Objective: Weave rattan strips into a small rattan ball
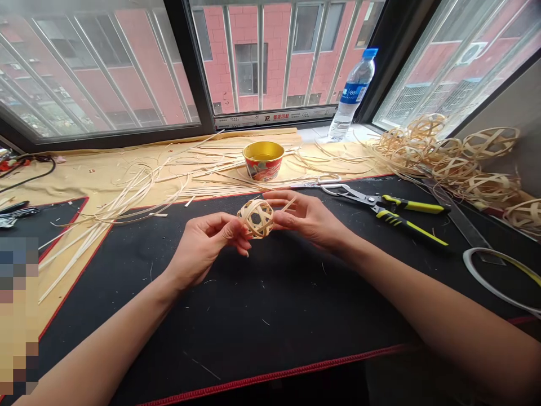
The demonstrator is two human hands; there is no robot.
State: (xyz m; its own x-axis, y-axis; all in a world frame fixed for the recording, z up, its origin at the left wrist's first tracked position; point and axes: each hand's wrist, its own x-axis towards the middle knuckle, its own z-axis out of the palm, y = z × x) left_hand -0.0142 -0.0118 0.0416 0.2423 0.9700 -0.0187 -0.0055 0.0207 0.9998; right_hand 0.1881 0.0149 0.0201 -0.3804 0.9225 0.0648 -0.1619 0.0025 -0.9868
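Note:
A small ball woven from pale bamboo strips [256,219] is held up over the black mat [270,304], with open gaps between its strips. Thumb and fingers of my left hand [211,239] pinch the ball's left side. My right hand [306,217] is closed at the ball's right side, and a short strip end [289,204] sticks up from between its fingers. Whether that strip is part of the ball, I cannot tell.
Yellow-handled shears [380,206] lie right of my hands, near a metal ruler [462,225] and a ring-shaped band [469,265]. Behind stand a red bowl [264,169] and a water bottle [353,96]. Loose strips [139,197] spread left; woven balls [456,166] pile right.

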